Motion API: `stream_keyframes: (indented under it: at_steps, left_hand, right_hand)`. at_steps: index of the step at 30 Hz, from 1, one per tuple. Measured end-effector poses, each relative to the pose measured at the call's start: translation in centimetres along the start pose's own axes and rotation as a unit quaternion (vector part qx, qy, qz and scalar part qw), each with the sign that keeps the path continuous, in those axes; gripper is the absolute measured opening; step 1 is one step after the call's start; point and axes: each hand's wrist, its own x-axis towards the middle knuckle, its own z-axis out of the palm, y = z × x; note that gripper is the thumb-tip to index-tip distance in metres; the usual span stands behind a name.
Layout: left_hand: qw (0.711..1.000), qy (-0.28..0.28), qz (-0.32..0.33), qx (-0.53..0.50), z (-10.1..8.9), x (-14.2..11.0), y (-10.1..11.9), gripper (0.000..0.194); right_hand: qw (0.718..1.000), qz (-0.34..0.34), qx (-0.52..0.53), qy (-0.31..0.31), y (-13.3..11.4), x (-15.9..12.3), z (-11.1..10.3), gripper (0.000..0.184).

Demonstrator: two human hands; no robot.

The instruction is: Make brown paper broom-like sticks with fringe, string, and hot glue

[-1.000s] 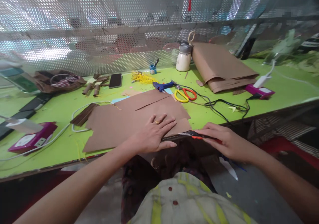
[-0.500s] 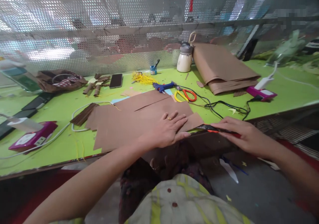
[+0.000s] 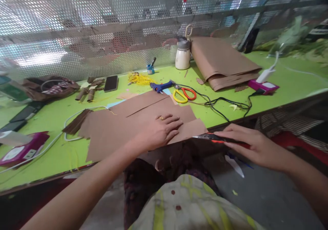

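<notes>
Brown paper sheets (image 3: 110, 131) lie stacked on the green tabletop, their near edge hanging slightly over the table's front. My left hand (image 3: 160, 131) presses flat on the top sheet, fingers stretched out, a ring on one of them. A black utility knife with red parts (image 3: 215, 138) is held in my right hand (image 3: 246, 143), its fingers closed round the handle. The blade points left and meets the sheet's near right edge, beyond the table's front. Behind the sheets are a blue glue gun (image 3: 162, 86) and yellow-and-orange scissors (image 3: 183, 95).
A black cord (image 3: 222, 104) runs to a purple power strip (image 3: 263, 86) at right. Folded brown paper (image 3: 225, 57) and a white bottle (image 3: 182, 56) stand at the back. A phone (image 3: 111, 83), yellow raffia (image 3: 139, 79) and another power strip (image 3: 24, 149) are further left.
The top sheet first slid right with my left hand, its corner coming out past the sheets beneath. My right hand moved right with the knife, then the blade came back under the sheet's edge.
</notes>
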Motion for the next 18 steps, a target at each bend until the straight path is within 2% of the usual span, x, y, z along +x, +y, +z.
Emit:
stream_keyframes:
  at_steps: [4, 12, 18]
  left_hand:
    - [1.000, -0.007, 0.014, 0.002, 0.1, -0.2, 0.3, 0.045]
    - [1.000, -0.002, 0.015, -0.001, 0.4, -0.4, 0.0, 0.042]
    - [1.000, -0.017, 0.014, 0.001, 0.3, -0.4, 0.0, 0.042]
  right_hand:
    - [1.000, 0.001, -0.009, -0.002, 0.2, -0.3, 0.5, 0.041]
    - [0.999, -0.047, -0.003, 0.011, 1.1, 0.7, 1.4, 0.040]
    - [0.999, -0.026, 0.026, 0.020, 0.9, -1.0, 2.0, 0.040]
